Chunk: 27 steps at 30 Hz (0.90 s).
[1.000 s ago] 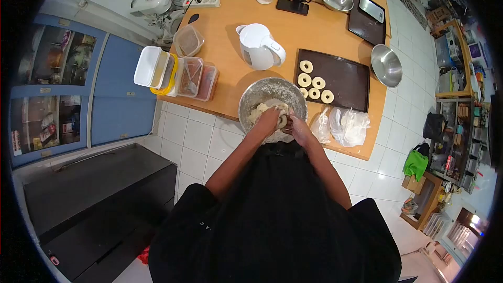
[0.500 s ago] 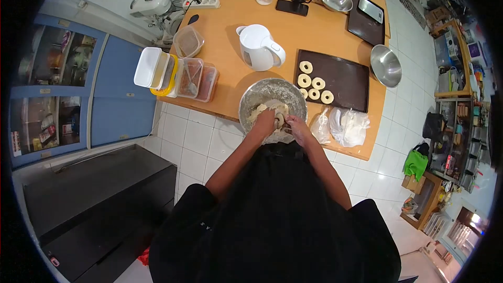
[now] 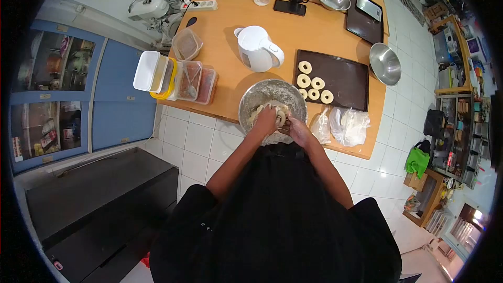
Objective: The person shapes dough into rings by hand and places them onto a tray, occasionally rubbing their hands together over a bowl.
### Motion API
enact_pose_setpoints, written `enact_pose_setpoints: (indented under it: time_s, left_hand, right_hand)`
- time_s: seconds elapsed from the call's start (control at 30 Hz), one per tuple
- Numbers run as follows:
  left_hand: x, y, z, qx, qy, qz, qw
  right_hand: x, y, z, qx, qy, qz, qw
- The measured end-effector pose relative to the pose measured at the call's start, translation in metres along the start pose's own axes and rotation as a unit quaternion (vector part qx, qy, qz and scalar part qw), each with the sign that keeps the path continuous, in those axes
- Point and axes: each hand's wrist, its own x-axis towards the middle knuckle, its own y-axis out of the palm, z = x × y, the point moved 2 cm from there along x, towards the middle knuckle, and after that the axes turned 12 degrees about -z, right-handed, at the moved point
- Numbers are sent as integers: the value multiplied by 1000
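Observation:
A metal bowl [image 3: 251, 91] with flour and dough [image 3: 262, 107] inside sits at the table's front edge. Over it, my left hand [image 3: 267, 119] is closed at a small ring of dough [image 3: 282, 119]. My right hand [image 3: 297, 128] is on the ring's other side, above the bowl's right rim, with its fingers curled in around the dough. Some fingertips are hidden. To the right of the bowl, several dough rings [image 3: 317, 83] lie on the left part of a dark tray [image 3: 343, 78].
A white kettle [image 3: 257, 50] stands behind the bowl. Plastic bags [image 3: 348, 126] lie at the front right, and stacked containers [image 3: 188, 78] at the left. An empty steel bowl [image 3: 385, 64] sits at the right edge. Farther back are a phone [image 3: 289, 7] and a second tray [image 3: 361, 26].
My right hand has shifted slightly in toward the dough ring, which now shows more clearly between my hands. The whole view has moved a little.

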Motion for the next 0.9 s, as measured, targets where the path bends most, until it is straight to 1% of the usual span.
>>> enact_pose_setpoints:
  time_s: [0.07, 0.17, 0.27, 0.37, 0.47, 0.57, 0.67, 0.77, 0.87, 0.9]
  left_hand:
    - [2, 5, 3, 11, 1, 34, 999]
    - [4, -1, -2, 11, 45, 51, 998]
    - [7, 6, 3, 2, 25, 69, 997]
    - [3, 19, 12, -29, 29, 12, 999]
    - [2, -6, -9, -10, 8, 20, 1000]
    - [2, -8, -10, -21, 34, 53, 998]
    - [0, -7, -8, -38, 53, 54, 996]
    - [4, -8, -8, -26, -42, 77, 996]
    - [3, -13, -6, -78, -31, 9, 996]
    - [2, -11, -4, -60, -44, 22, 997]
  right_hand:
    - [-5, 3, 3, -35, -9, -17, 999]
    - [-6, 0, 4, -47, -7, -8, 999]
    - [-7, 3, 8, -36, 10, -19, 999]
    - [-2, 0, 7, -25, 38, -13, 999]
    - [-7, 4, 9, -23, 25, -18, 999]
    - [0, -5, 3, -95, 16, -39, 995]
    - [1, -6, 4, -144, 23, -68, 987]
    - [18, -19, -8, -109, 19, -52, 992]
    - [-3, 1, 7, -11, 23, -20, 999]
    - [-2, 1, 6, -12, 25, -17, 999]
